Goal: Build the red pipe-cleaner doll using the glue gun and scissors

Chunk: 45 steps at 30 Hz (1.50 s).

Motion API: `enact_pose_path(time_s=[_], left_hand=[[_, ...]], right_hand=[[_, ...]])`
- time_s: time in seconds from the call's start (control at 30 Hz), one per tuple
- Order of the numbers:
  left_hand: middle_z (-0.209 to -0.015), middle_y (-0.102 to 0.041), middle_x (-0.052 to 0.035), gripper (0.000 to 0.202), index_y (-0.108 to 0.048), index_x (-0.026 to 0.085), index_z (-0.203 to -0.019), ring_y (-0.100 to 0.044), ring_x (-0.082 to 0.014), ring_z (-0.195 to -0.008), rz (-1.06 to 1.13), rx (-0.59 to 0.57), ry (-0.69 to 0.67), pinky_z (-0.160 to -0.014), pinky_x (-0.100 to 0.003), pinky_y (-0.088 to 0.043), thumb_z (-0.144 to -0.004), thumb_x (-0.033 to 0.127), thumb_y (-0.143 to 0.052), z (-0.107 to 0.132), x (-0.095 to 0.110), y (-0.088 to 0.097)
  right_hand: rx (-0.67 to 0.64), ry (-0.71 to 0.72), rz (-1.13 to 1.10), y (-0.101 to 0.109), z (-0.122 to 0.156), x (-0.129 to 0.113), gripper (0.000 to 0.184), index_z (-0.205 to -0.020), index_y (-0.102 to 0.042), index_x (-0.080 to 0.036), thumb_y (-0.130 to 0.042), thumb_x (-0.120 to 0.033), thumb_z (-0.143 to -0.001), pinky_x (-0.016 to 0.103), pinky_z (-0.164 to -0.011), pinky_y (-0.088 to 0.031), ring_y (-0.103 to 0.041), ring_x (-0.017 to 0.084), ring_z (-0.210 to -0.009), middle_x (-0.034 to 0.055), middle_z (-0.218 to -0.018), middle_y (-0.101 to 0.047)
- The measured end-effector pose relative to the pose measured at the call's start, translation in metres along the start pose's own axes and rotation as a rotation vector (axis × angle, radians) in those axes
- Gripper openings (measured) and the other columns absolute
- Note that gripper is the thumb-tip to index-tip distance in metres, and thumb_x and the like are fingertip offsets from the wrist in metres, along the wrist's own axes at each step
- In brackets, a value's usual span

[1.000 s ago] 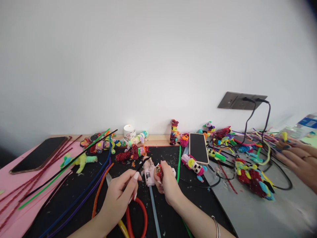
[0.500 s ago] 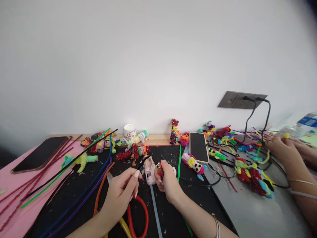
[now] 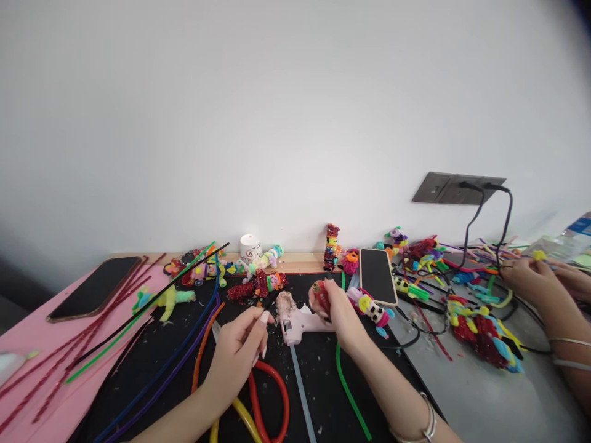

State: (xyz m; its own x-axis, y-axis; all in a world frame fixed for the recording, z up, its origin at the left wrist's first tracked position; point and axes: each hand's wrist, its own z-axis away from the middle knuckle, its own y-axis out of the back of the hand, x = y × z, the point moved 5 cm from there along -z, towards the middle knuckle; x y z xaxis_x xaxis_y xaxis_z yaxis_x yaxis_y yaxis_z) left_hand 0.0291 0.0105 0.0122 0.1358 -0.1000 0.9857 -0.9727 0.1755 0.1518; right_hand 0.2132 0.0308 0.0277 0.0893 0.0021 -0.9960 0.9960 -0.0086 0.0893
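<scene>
My left hand pinches a thin black pipe cleaner whose tip points at the nozzle of a pink glue gun. The glue gun lies on the black mat with a clear glue stick trailing toward me. My right hand is just right of the gun and holds a small red fuzzy piece between thumb and fingers. A red pipe-cleaner loop lies under my left hand.
Pipe-cleaner figures line the back of the desk by a white jar. Phones lie at left and centre. Long pipe cleaners cross the pink sheet. Another person's hands work among cables and colourful pieces at right.
My right hand has lifted off the glue gun and moved right with the red piece; the gun now lies on the mat. The view has shifted slightly.
</scene>
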Motion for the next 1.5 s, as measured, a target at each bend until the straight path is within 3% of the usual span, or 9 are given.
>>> enact_pose_path(time_s=[0.1,0.2,0.3,0.4,0.67,0.83,1.0,1.17,1.5], left_hand=[[-0.048,-0.045,0.0072,0.032,-0.059,0.017,-0.089,-0.039,-0.0086,-0.039,0.010,-0.005,0.011,-0.041,-0.020,-0.030,-0.090,0.045,-0.044,-0.002,-0.001,0.000],[-0.048,-0.046,0.0071,0.032,-0.060,0.017,-0.090,-0.040,-0.0089,-0.039,0.003,-0.007,0.015,-0.042,-0.020,-0.030,-0.090,0.045,-0.045,-0.004,-0.001,0.000],[-0.049,-0.047,0.0070,0.031,-0.060,0.017,-0.089,-0.039,-0.0089,-0.039,-0.011,-0.016,0.009,-0.042,-0.020,-0.029,-0.090,0.045,-0.045,-0.005,-0.001,0.000],[-0.049,-0.047,0.0065,0.031,-0.057,0.018,-0.079,-0.039,-0.0086,-0.041,-0.043,-0.029,-0.012,-0.044,-0.021,-0.029,-0.091,0.044,-0.044,-0.004,0.001,0.000],[-0.048,-0.045,0.0055,0.036,-0.050,0.019,-0.064,-0.039,-0.0095,-0.042,-0.109,-0.012,-0.043,-0.045,-0.021,-0.030,-0.090,0.043,-0.044,-0.008,0.005,0.002],[-0.048,-0.047,0.0055,0.033,-0.052,0.019,-0.066,-0.041,-0.0098,-0.042,-0.127,-0.023,-0.046,-0.045,-0.021,-0.032,-0.089,0.042,-0.046,-0.009,0.005,0.001],[-0.048,-0.046,0.0053,0.038,-0.048,0.019,-0.062,-0.040,-0.0099,-0.042,-0.095,-0.096,0.004,-0.045,-0.021,-0.031,-0.090,0.045,-0.044,-0.009,0.000,-0.004],[-0.048,-0.046,0.0060,0.037,-0.049,0.019,-0.064,-0.037,-0.0090,-0.041,-0.067,-0.162,0.032,-0.043,-0.021,-0.029,-0.090,0.045,-0.043,-0.010,-0.003,-0.008],[-0.048,-0.046,0.0056,0.038,-0.045,0.019,-0.060,-0.038,-0.0092,-0.044,-0.138,-0.194,-0.022,-0.047,-0.022,-0.030,-0.092,0.040,-0.041,-0.010,-0.001,-0.009]], right_hand=[[-0.013,0.168,0.348,0.013,-0.008,-0.021,0.044,-0.077,-0.062,-0.017,-0.033,-0.047,-0.094,0.025,-0.057,-0.032,-0.044,0.014,-0.060,-0.0010,-0.062,-0.048],[-0.025,0.247,0.703,0.018,-0.018,-0.029,0.035,-0.078,-0.065,-0.018,-0.037,-0.033,-0.094,0.026,-0.064,-0.035,-0.052,0.017,-0.069,0.0015,-0.070,-0.058],[0.003,0.278,1.124,0.018,-0.033,-0.025,0.036,-0.080,-0.067,-0.017,-0.037,-0.026,-0.096,0.027,-0.068,-0.036,-0.054,0.018,-0.073,0.0053,-0.073,-0.060],[0.017,0.284,1.258,0.014,-0.047,-0.014,0.035,-0.085,-0.070,-0.014,-0.038,-0.022,-0.096,0.032,-0.077,-0.037,-0.055,0.022,-0.081,0.0116,-0.081,-0.062],[0.082,0.330,1.265,0.008,-0.052,-0.003,0.027,-0.101,-0.071,-0.021,-0.045,-0.022,-0.092,0.041,-0.086,-0.039,-0.046,0.029,-0.109,0.0127,-0.109,-0.062],[0.154,0.562,0.907,0.019,-0.032,-0.019,0.025,-0.092,-0.072,-0.019,-0.048,-0.013,-0.088,0.037,-0.090,-0.043,-0.055,0.023,-0.098,0.0097,-0.100,-0.065],[0.186,0.590,0.682,0.026,-0.013,-0.023,0.016,-0.085,-0.069,-0.019,-0.053,-0.013,-0.085,0.035,-0.084,-0.045,-0.057,0.021,-0.091,0.0073,-0.090,-0.064],[0.168,0.567,0.637,0.021,-0.004,-0.022,0.015,-0.086,-0.067,-0.020,-0.055,-0.012,-0.082,0.032,-0.074,-0.045,-0.055,0.019,-0.080,0.0044,-0.082,-0.059],[0.052,0.625,0.596,0.010,0.003,-0.020,0.016,-0.089,-0.062,-0.020,-0.053,-0.008,-0.082,0.030,-0.075,-0.045,-0.057,0.019,-0.085,0.0045,-0.087,-0.060]])
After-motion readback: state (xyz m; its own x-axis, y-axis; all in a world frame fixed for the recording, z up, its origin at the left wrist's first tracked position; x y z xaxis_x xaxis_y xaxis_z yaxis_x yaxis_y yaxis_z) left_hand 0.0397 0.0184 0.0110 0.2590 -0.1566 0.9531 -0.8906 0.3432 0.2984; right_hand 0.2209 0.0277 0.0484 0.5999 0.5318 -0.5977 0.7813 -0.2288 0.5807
